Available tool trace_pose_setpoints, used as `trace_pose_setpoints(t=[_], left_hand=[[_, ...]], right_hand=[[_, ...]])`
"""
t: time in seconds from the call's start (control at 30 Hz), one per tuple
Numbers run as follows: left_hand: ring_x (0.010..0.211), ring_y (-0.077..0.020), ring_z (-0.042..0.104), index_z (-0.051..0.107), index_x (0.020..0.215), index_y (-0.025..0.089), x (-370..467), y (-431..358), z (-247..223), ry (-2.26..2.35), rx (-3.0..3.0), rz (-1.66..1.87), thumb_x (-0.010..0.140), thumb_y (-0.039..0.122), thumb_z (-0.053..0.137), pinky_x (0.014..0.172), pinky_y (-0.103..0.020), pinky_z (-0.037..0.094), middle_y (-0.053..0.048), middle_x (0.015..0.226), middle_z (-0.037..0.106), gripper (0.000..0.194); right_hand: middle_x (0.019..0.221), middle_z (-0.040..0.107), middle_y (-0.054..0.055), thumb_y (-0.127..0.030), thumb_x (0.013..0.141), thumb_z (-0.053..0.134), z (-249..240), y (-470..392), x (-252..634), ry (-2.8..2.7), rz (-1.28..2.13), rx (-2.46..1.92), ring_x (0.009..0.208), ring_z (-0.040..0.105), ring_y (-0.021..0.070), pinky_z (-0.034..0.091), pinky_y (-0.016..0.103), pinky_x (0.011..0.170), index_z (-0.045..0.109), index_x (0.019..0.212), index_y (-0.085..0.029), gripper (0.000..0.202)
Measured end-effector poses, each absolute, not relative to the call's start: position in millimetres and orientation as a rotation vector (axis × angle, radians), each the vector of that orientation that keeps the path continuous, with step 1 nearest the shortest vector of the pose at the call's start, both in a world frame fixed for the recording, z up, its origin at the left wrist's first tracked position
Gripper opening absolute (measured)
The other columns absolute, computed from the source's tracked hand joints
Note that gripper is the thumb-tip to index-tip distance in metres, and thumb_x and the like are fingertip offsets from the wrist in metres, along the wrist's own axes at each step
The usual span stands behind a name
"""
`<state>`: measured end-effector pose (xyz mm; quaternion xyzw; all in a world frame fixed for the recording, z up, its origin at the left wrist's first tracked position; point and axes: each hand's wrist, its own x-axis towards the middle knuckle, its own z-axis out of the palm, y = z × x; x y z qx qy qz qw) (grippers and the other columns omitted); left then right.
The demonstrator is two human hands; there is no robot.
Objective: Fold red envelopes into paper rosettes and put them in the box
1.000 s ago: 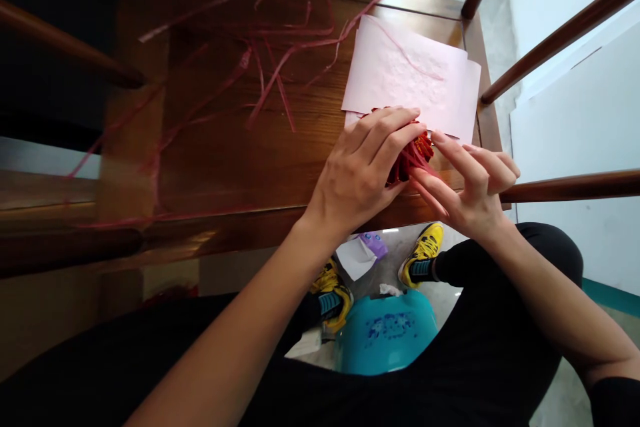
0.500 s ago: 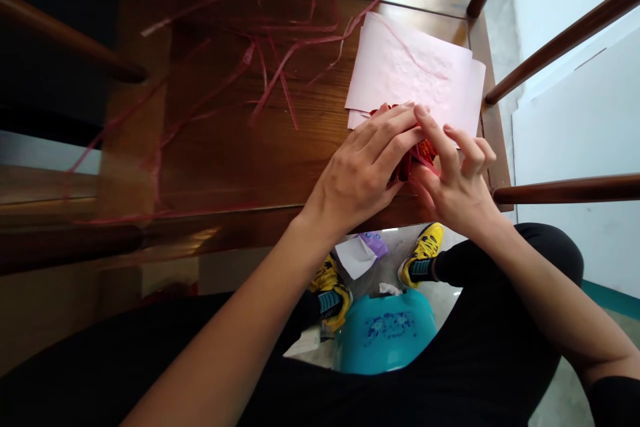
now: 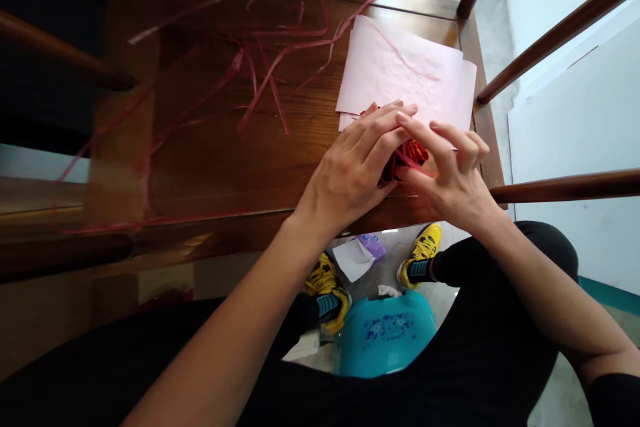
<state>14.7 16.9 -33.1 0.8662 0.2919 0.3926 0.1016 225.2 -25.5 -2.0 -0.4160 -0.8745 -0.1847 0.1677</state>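
Observation:
My left hand point(image 3: 353, 163) curves over a red, shiny bundle with gold-tinted pleated edges point(image 3: 416, 152), fingers closed round its far side. Facing it, my right hand point(image 3: 453, 170) pinches at the bundle's near right side with thumb and index finger, the other fingers bent above. A pink plastic strip point(image 3: 411, 163) runs across the bundle near my right thumb. Most of the bundle lies hidden under the hands, so its full shape does not show. Just beyond it are pale pink paper sheets point(image 3: 395, 57) on the wooden seat point(image 3: 225, 167).
Several loose pink plastic strips point(image 3: 273, 70) lie over the seat to the left. Wooden rods point(image 3: 540, 33) rise along the right edge. Below, a turquoise plastic stool point(image 3: 387, 347) stands between yellow shoes point(image 3: 424, 243), near a purple packet point(image 3: 373, 247) on the floor.
The view has shifted slightly, so the seat and papers appear further left. My right index finger has moved a little toward my left fingers. Both hands stay at the red bundle.

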Motion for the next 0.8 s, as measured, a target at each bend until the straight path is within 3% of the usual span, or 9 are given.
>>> trace_pose_setpoints(t=[0.13, 0.53, 0.8], left_hand=[[0.158, -0.0298, 0.046, 0.031, 0.159, 0.036, 13.6, 17.2, -31.0, 0.862, 2.537, 1.140, 0.106, 0.030, 0.061, 0.131, -0.060, 0.041, -0.007, 0.165, 0.052, 0.061], [0.158, -0.0300, 0.047, 0.034, 0.159, 0.033, 14.2, 14.6, -28.8, 0.877, 2.524, 1.127, 0.105, 0.023, 0.060, 0.131, -0.059, 0.042, -0.010, 0.165, 0.053, 0.061], [0.158, -0.0291, 0.046, 0.034, 0.160, 0.029, 15.3, 12.5, -30.8, 0.855, 2.558, 1.130, 0.103, 0.011, 0.052, 0.132, -0.058, 0.040, -0.011, 0.165, 0.053, 0.062]], right_hand=[[0.155, 0.059, 0.000, -0.046, 0.106, 0.060, 1.2, -31.1, 233.4, -2.374, -0.467, -1.357, 0.138, 0.043, 0.0258, 0.039, 0.047, 0.114, 0.071, 0.116, -0.034, 0.019], [0.151, 0.066, -0.006, -0.038, 0.106, 0.060, -20.8, -28.7, 230.5, -2.313, -0.673, -1.331, 0.134, 0.047, 0.0233, 0.035, 0.046, 0.111, 0.070, 0.116, -0.039, 0.014], [0.158, 0.061, -0.001, -0.033, 0.110, 0.045, -18.7, -23.7, 219.3, -2.333, -0.510, -1.413, 0.139, 0.047, 0.0245, 0.040, 0.045, 0.116, 0.065, 0.145, -0.036, 0.040]])
